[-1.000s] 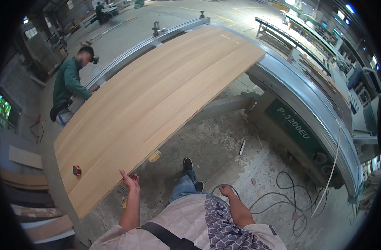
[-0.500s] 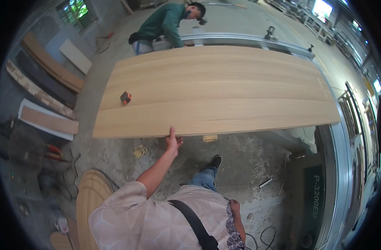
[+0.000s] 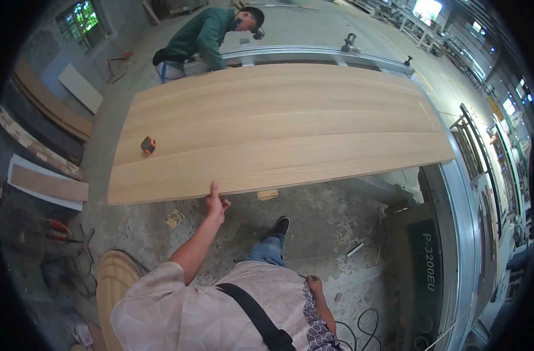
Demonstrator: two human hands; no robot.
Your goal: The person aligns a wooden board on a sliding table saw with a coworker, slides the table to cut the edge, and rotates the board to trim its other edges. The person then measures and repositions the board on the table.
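A large pale wood panel (image 3: 278, 126) lies flat across a machine bed in front of me. My left hand (image 3: 216, 204) reaches forward and grips its near edge, thumb on top and fingers underneath. My right hand (image 3: 314, 285) hangs by my hip, away from the panel, with nothing visible in it; it is too small to tell how its fingers are set. A small black and orange tape measure (image 3: 148, 144) rests on the panel near its left end. At the far edge, a person in a green top (image 3: 205, 34) bends over the panel.
A metal rail with clamps (image 3: 319, 54) runs along the panel's far side. A green and grey machine body (image 3: 426, 266) stands to my right. Boards (image 3: 47, 184) are stacked at the left. Cables (image 3: 363, 322), a wood scrap (image 3: 268, 195) and debris lie on the concrete floor.
My view has swung round, so the panel now runs left to right instead of slanting. My left hand has stayed on the near edge. The person in green remains at the far side.
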